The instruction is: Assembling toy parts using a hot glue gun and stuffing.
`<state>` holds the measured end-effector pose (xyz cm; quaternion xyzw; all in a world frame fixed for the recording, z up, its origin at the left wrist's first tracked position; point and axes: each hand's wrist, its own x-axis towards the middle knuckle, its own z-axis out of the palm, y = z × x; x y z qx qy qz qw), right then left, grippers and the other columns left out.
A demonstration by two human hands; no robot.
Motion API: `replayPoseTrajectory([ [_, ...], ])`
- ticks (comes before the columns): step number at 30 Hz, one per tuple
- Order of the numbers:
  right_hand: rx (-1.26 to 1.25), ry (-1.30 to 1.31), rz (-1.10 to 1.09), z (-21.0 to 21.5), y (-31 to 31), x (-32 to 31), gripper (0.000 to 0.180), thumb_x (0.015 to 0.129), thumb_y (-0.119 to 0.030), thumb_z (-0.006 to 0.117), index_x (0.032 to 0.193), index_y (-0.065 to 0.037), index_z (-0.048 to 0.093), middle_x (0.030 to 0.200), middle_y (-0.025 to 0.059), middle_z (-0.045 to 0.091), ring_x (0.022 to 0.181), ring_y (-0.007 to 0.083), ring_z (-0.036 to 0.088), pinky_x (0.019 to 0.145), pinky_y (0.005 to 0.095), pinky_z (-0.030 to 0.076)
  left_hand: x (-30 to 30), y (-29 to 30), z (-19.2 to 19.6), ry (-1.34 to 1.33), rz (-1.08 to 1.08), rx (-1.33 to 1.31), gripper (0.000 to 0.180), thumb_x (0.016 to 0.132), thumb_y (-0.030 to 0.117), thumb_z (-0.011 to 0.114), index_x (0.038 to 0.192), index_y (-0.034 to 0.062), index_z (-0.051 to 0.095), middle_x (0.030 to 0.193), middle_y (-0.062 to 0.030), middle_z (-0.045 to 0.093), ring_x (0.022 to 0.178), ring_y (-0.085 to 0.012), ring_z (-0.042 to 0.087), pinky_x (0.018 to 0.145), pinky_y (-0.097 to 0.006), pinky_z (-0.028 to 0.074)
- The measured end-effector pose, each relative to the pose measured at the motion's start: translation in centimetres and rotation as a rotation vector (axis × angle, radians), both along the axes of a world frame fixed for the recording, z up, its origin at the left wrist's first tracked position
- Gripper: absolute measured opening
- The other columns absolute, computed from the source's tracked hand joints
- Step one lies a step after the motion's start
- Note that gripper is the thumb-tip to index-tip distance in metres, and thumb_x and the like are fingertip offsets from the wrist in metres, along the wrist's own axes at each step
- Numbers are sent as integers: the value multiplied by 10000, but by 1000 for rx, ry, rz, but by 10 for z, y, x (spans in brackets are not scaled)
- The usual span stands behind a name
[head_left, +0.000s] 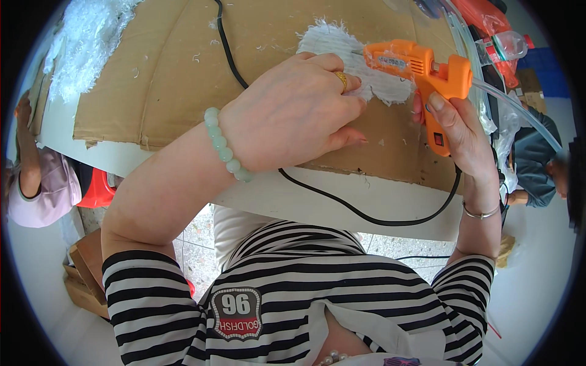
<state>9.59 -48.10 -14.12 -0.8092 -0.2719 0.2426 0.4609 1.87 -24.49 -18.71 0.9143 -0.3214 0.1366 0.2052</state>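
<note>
From my remote station I note, through the head camera, a white table (256, 195) whose curved near edge runs just in front of the striped shirt (354, 274). A brown cardboard sheet (152, 79) covers most of the tabletop in view and stops short of that edge. Room to move is widest on the cardboard left of the left hand (293, 110); the right hand (461, 128) is near the cardboard's right margin.

Orange glue gun (418, 61): over the right part of the cardboard, nozzle directed left, a clear rod or tube at its rear. The right hand is wrapped around its handle. White piece (326, 43): flat, ribbed, frayed along its outline, on the cardboard by the nozzle; I cannot tell whether the two touch. The left hand lies over its lower left part, fingers bent; I cannot tell whether they pinch it.

Surroundings: a co-worker in pink (49, 189), far left; a heap of white fringe (91, 43), upper left; a clear bottle (506, 47), upper right. Obstruction: the gun's black cable (390, 223) loops along the near edge and passes beneath the left wrist. Smallest item: loose white threads (196, 58) on the cardboard
</note>
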Motion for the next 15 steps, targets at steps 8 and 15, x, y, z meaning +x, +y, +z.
replayPoseTrajectory([
  [8,-163,-101,31,0,8,11,468,908,-481,482,979,-20,531,846,18,520,762,118,487,684,252,384,0,1,1,18,-6,9,334,742,283,682,956,36,615,1081,-98,623,1011,-289,532,851,-380,448],
  [15,-186,-112,44,1,14,13,453,910,-477,479,925,-29,546,800,18,520,738,108,484,648,241,372,1,2,-1,11,-15,10,342,741,295,678,958,38,615,1088,-93,619,1018,-279,526,851,-383,446],
])
